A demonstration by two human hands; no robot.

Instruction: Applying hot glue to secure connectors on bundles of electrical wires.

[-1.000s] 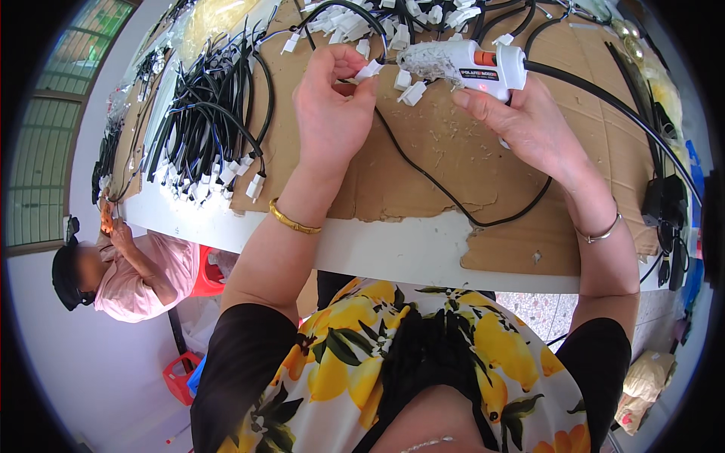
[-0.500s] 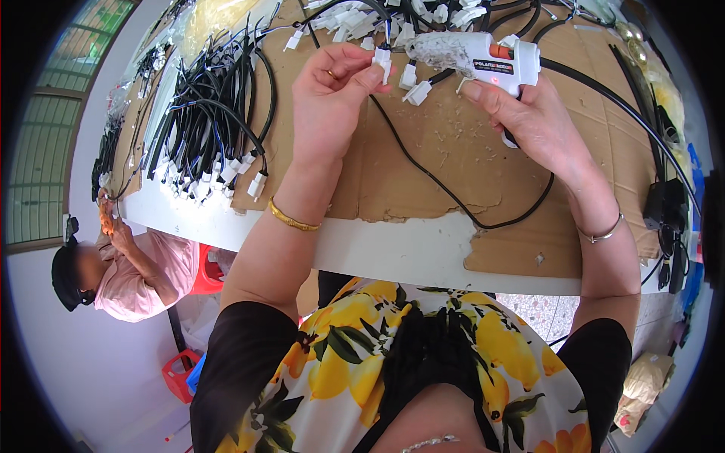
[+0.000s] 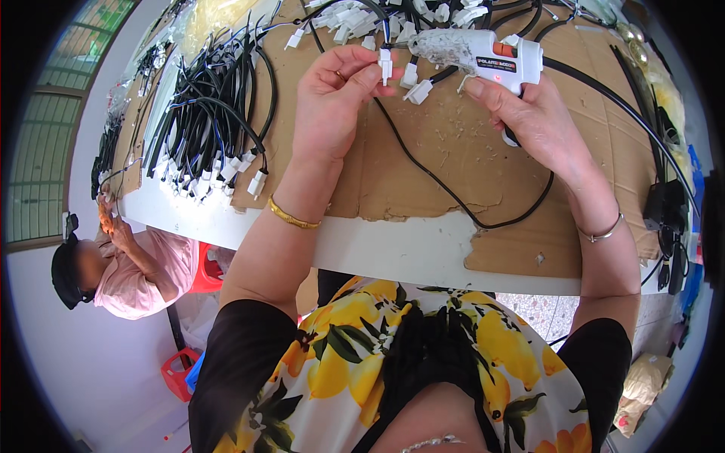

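My left hand (image 3: 337, 94) pinches a small white plug connector (image 3: 385, 66) between thumb and fingers. Thin wires run up from the connector's top into a black cable. My right hand (image 3: 532, 117) is wrapped round the handle of a white glue gun (image 3: 483, 59), its small red light lit. The gun's smeared, grey-covered front end points left, with its tip beside the top of the held connector; whether they touch I cannot tell. Just right of my left fingers, more white connectors (image 3: 418, 92) lie on the cardboard (image 3: 445, 155).
A heap of black cables with white connectors (image 3: 215, 113) lies to the left. More white connectors (image 3: 347, 23) crowd the far edge. The gun's black cord (image 3: 596, 84) runs off right, near a black adapter (image 3: 663, 202). Another person (image 3: 140, 275) works at the left.
The held connector has turned slightly and sits more upright. My left hand and the glue gun have both shifted a little to the right.
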